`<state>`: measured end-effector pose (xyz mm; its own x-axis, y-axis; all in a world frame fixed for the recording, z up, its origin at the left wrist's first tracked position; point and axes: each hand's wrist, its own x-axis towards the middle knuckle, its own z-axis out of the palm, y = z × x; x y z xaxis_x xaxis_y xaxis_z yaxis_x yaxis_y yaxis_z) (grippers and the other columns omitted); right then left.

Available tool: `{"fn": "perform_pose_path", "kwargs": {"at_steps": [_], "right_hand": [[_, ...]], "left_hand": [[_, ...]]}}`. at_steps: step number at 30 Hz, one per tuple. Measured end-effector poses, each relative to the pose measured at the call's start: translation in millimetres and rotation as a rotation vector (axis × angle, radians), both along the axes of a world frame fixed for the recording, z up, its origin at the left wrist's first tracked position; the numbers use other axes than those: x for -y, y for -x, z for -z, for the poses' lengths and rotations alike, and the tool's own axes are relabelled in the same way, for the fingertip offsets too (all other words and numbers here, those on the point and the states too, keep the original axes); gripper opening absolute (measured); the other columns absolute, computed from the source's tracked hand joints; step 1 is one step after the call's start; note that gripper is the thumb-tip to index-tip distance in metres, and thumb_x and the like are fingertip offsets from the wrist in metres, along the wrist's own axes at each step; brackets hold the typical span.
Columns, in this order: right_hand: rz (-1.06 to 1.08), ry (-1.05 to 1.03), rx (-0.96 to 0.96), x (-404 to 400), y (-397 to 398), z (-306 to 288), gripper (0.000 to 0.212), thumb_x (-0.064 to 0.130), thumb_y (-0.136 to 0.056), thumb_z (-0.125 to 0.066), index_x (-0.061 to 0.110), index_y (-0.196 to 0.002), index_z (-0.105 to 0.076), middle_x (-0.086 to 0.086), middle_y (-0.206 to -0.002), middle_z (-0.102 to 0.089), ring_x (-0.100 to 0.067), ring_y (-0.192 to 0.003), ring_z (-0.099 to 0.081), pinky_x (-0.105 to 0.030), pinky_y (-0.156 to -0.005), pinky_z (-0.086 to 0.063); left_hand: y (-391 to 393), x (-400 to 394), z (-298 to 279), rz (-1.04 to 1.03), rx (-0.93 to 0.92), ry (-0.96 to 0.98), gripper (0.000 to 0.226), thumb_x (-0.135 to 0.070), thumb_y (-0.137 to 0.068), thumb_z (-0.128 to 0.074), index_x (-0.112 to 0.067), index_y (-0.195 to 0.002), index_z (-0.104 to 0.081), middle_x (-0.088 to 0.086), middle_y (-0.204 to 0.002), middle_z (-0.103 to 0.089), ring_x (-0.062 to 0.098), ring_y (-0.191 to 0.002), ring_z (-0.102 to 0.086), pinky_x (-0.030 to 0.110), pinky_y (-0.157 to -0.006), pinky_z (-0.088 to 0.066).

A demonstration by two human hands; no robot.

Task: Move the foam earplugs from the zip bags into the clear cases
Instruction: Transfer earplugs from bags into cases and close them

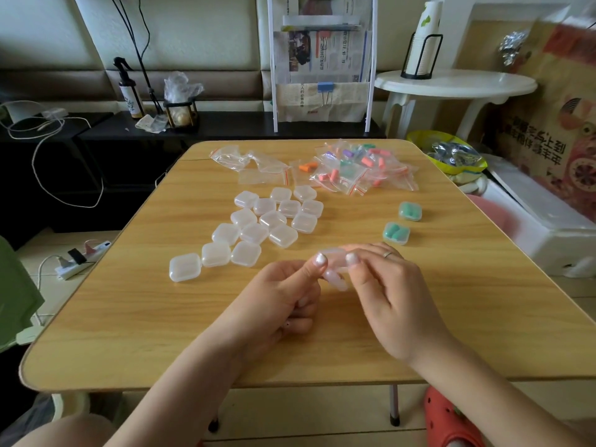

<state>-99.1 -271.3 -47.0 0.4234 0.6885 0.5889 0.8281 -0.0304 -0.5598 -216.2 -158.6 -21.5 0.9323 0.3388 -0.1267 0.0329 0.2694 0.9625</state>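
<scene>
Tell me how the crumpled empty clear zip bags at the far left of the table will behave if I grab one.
The crumpled empty clear zip bags look floppy; the thin film is already creased and folded. They are probably very light, holding nothing. The glossy plastic may slip on the smooth wooden table.

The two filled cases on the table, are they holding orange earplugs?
No, both filled cases hold green earplugs, and they sit right of the empty cases.

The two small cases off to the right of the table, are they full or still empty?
Full. Both filled cases show green earplugs through their clear walls, unlike the cluster of empty cases.
</scene>
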Motion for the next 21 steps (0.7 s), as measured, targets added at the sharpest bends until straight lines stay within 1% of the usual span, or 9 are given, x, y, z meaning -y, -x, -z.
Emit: {"fn": "perform_pose_path", "kwargs": {"at_steps": [1,3,5,7,11,14,17,19,21], "right_hand": [[-0.029,-0.013,-0.101,0,-1,0,0.047,0.037,-0.097,-0.033,0.010,-0.091,-0.072,0.003,-0.098,-0.071,-0.011,-0.103,-0.061,-0.033,-0.090,-0.047],[-0.076,-0.037,-0.338,-1,-3,-3,0.046,0.044,-0.095,-0.037,0.016,-0.081,-0.070,0.000,-0.084,-0.070,-0.015,-0.087,-0.065,-0.032,-0.081,-0.049],[-0.096,-0.032,-0.514,-1,-1,-8,0.043,0.052,-0.089,-0.049,0.018,-0.070,-0.066,-0.005,-0.070,-0.067,-0.023,-0.072,-0.062,-0.032,-0.071,-0.048],[-0.117,0.003,-0.569,-2,1,-12,0.043,0.052,-0.086,-0.061,0.014,-0.064,-0.062,-0.003,-0.063,-0.062,-0.019,-0.066,-0.057,-0.028,-0.067,-0.047],[-0.116,-0.050,-0.735,-4,4,-19,0.031,0.037,-0.080,-0.066,0.007,-0.074,-0.059,-0.002,-0.063,-0.057,-0.009,-0.064,-0.055,-0.020,-0.064,-0.047],[-0.037,-0.061,-0.857,-9,2,-17,0.015,0.025,-0.085,-0.068,0.012,-0.084,-0.060,0.003,-0.063,-0.056,-0.005,-0.059,-0.055,-0.014,-0.057,-0.047],[0.039,-0.110,-0.822,-12,1,-15,0.014,0.026,-0.086,-0.067,0.016,-0.089,-0.058,0.006,-0.074,-0.057,-0.007,-0.064,-0.054,-0.019,-0.059,-0.046],[0.059,-0.129,-0.647,-10,4,-14,0.017,0.028,-0.085,-0.069,0.018,-0.091,-0.056,0.003,-0.082,-0.055,-0.011,-0.068,-0.051,-0.020,-0.063,-0.044],[0.006,-0.114,-0.449,-7,9,-14,0.019,0.028,-0.082,-0.073,0.020,-0.089,-0.057,0.003,-0.082,-0.053,-0.015,-0.066,-0.048,-0.018,-0.062,-0.042]], "left_hand": [[1,-1,1,0.028,-0.008,-0.044,0.037,-0.047,-0.074,-0.060,-0.013,-0.066,-0.071,-0.003,-0.053,-0.026,0.008,-0.045,-0.019,0.014,-0.035,-0.019],[2,-3,3,0.107,-0.025,-0.140,0.048,-0.047,-0.079,-0.066,0.000,-0.090,-0.068,-0.004,-0.052,-0.028,0.008,-0.044,-0.023,0.015,-0.037,-0.022],[3,-5,4,0.239,-0.020,-0.220,0.035,-0.035,-0.087,-0.063,-0.003,-0.101,-0.066,-0.008,-0.050,-0.032,0.007,-0.044,-0.024,0.015,-0.036,-0.025],[5,-6,2,0.348,-0.006,-0.231,0.023,-0.022,-0.089,-0.059,-0.010,-0.108,-0.064,-0.008,-0.051,-0.034,0.006,-0.043,-0.025,0.015,-0.036,-0.027],[2,-7,2,0.338,-0.069,-0.246,0.031,-0.019,-0.085,-0.056,-0.010,-0.115,-0.058,-0.006,-0.047,-0.033,0.005,-0.039,-0.028,0.015,-0.035,-0.028],[0,-3,1,0.255,-0.096,-0.225,0.019,-0.014,-0.095,-0.050,-0.006,-0.109,-0.060,-0.003,-0.048,-0.032,0.006,-0.039,-0.028,0.015,-0.034,-0.026],[-4,-2,4,0.024,-0.083,-0.094,0.020,-0.018,-0.098,-0.046,-0.007,-0.101,-0.062,-0.003,-0.049,-0.033,0.007,-0.041,-0.027,0.015,-0.034,-0.026],[-8,-4,6,-0.138,-0.047,0.085,0.020,-0.019,-0.099,-0.044,-0.009,-0.095,-0.061,-0.003,-0.049,-0.034,0.008,-0.043,-0.028,0.016,-0.036,-0.028],[-12,-7,5,-0.264,-0.017,0.268,0.026,-0.018,-0.099,-0.043,-0.009,-0.081,-0.060,-0.001,-0.047,-0.034,0.009,-0.041,-0.028,0.017,-0.035,-0.028]]}}
